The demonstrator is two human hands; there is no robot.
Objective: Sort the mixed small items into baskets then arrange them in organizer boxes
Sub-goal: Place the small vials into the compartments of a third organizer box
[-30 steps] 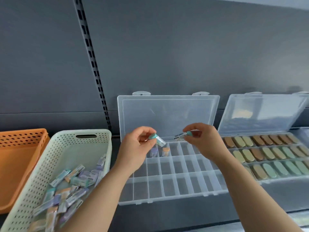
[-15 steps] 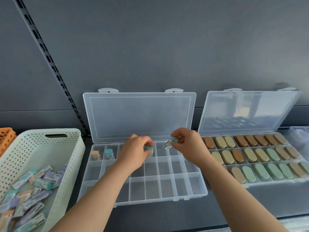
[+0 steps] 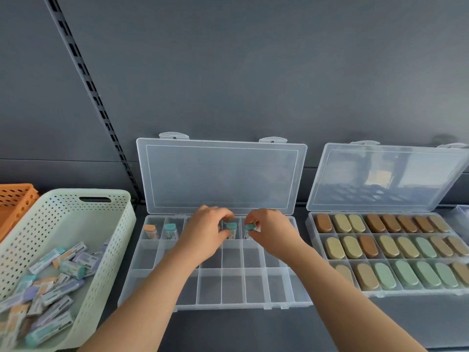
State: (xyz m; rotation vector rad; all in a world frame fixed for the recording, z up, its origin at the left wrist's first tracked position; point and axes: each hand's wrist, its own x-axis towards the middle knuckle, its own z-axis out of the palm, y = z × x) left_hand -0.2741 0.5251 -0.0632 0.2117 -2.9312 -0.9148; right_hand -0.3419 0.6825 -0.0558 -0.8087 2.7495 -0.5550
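Left hand (image 3: 205, 232): fingers curled, pinching the left tube (image 3: 231, 227) near its teal cap, upright in a back-row cell of the box (image 3: 215, 306).
Right hand (image 3: 272, 232): fingertips pinch the right tube (image 3: 250, 227) at its cap, over the next cell to the right.
Done in box: an orange-cap tube (image 3: 149, 231) and a teal-cap tube (image 3: 170, 229) stand in the two leftmost back cells. The cell behind the left hand is hidden.
Left in box: the middle and front rows show no tubes, so filling looks barely begun.
Basket (image 3: 76, 212): many loose tubes (image 3: 58, 288) lie heaped in it, so most are yet to be placed.
Right box (image 3: 311, 240): all three rows hold ovals (image 3: 388, 247); this one looks finished.
Orange basket (image 3: 15, 201): contents out of sight.
Tubes: small, slim, clear bodies with printed labels and rounded caps in teal, orange or lilac.
Boxes: clear hard plastic, thin dividers, hinged lid (image 3: 220, 176) propped open, latch tabs on top.
Basket walls: pale green moulded plastic, perforated, with a slot handle.
Ovals: smooth, rounded, matte, in brown, tan and green.
Bench (image 3: 228, 331): dark grey, flat, plain.
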